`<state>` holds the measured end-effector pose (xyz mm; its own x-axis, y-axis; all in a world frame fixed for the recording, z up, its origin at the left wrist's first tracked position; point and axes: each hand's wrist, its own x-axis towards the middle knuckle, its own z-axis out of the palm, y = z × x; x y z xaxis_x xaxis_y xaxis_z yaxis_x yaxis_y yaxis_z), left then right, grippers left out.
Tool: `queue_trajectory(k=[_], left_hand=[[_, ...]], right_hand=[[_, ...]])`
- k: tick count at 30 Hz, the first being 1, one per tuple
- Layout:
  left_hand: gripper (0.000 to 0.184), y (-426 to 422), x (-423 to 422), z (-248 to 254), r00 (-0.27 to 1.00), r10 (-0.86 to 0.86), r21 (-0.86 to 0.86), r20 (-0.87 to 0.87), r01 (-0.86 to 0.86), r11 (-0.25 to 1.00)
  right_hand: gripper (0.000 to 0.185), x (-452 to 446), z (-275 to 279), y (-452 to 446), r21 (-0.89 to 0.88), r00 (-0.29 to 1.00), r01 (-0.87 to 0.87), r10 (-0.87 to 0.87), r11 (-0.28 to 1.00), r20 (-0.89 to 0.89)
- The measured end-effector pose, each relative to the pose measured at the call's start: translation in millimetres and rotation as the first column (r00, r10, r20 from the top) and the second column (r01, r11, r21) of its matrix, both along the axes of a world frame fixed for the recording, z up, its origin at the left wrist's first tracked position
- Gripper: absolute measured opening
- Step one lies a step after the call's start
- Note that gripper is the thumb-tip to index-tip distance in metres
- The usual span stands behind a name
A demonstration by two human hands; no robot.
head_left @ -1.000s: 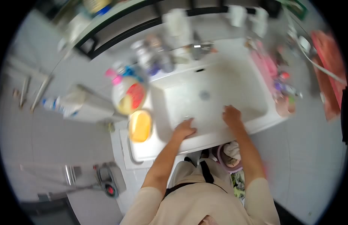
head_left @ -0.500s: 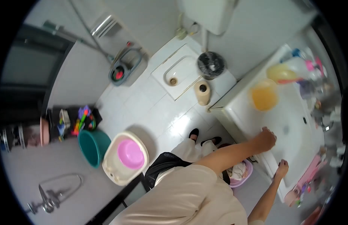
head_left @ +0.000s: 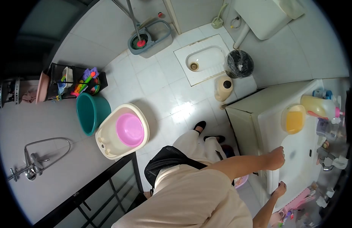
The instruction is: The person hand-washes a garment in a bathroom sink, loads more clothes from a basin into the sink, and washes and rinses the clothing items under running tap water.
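Over the near side of the white washbasin, my left hand is closed in a loose fist, knuckles toward the basin. Whatever its fingers hold, if anything, is hidden. My right hand is lower, at the basin's front rim, its fingers curled together; nothing recognisable shows between them. Beyond my left hand, a translucent tub with an orange-yellow block in it sits on the basin ledge. Close by lies a bottle of yellow liquid with a pink cap.
A tap and toiletries line the basin's far side. On the floor are a beige bottle, a black-lined bin, a squat toilet, a mop bucket, a green tub and a cream tub holding a pink basin.
My view has shifted, so the room's contents sit differently in the frame. Both hands stay at the basin, still closed, my right hand a little lower in the picture.
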<state>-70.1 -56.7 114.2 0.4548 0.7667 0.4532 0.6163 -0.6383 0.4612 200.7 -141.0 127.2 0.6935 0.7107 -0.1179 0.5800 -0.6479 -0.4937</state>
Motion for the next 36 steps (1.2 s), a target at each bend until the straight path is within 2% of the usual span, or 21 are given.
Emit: queue_trajectory(k=[5, 8, 23, 29, 36], left_hand=[[0.008, 3.2, 1.0, 0.3, 0.999, -0.036, -0.084, 0.033, 0.039, 0.996], [0.008, 2.4, 2.6, 1.4, 0.999, -0.002, -0.03, -0.047, 0.001, 1.0], [0.011, 2.2, -12.1, 13.0, 0.998, -0.057, -0.008, -0.023, 0.057, 0.998], [0.019, 4.6, -5.4, 5.9, 0.994, -0.101, -0.114, -0.041, 0.095, 0.989], [0.025, 2.6, -16.1, 16.3, 0.994, -0.108, -0.125, -0.007, 0.107, 0.986]], right_hand=[[0.026, 0.1, 1.2, 1.0, -0.013, 0.999, 0.032, -0.032, 0.999, -0.009], [0.024, -0.1, 3.7, 1.6, -0.038, 1.0, 0.005, -0.006, 0.999, -0.008], [0.027, -7.1, 6.1, 0.2, -0.049, 0.99, -0.043, 0.049, 0.998, 0.134], [0.027, -15.6, 11.9, 0.0, -0.057, 0.984, 0.003, 0.007, 0.998, 0.178], [0.026, -5.9, 9.2, 1.5, -0.113, 0.981, 0.002, 0.02, 0.994, 0.194]])
